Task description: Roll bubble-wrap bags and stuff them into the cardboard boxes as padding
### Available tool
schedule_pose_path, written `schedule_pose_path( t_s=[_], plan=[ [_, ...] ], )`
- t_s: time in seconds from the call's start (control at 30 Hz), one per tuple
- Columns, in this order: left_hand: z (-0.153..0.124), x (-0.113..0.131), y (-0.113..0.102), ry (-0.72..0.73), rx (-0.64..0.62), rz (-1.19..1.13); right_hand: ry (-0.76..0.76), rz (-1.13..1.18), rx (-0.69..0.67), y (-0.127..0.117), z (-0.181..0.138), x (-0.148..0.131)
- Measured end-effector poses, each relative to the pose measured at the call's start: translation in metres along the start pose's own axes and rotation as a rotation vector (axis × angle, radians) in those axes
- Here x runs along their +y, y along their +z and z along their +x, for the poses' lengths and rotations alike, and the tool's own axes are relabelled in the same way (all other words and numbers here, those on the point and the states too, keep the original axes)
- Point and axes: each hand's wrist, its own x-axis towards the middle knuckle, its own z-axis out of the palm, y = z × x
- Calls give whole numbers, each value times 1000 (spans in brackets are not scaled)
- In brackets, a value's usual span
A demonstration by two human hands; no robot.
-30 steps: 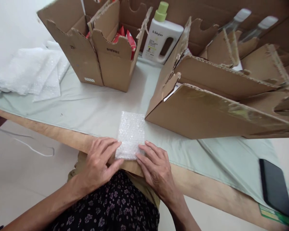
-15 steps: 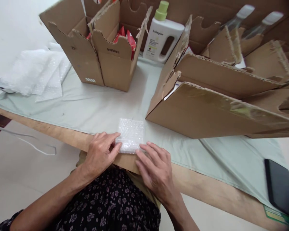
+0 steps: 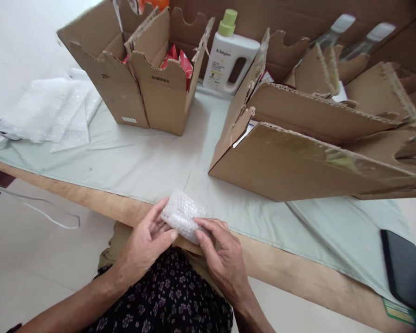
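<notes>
head: hands (image 3: 183, 240) hold bubble-wrap bundle (image 3: 182, 213) over table edge (image 3: 100, 203).

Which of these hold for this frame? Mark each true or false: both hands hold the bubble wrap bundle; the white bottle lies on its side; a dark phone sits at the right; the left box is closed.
1. Left hand and right hand hold the bubble wrap bundle: true.
2. White bottle lies on its side: false, it stands upright.
3. Dark phone at the right: true.
4. Left box closed: false, its flaps are open.
</notes>
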Motion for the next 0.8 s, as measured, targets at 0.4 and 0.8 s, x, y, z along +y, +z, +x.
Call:
schedule_pose_path(
  t_s=[0.4, 0.8],
  plan=[
    [-3, 0, 29, 680, -160, 717, -184, -217, -127, -63, 1, -14],
    [32, 4, 63, 665, -541, 645, -169, -201, -84, -109, 6, -7]
  ],
)
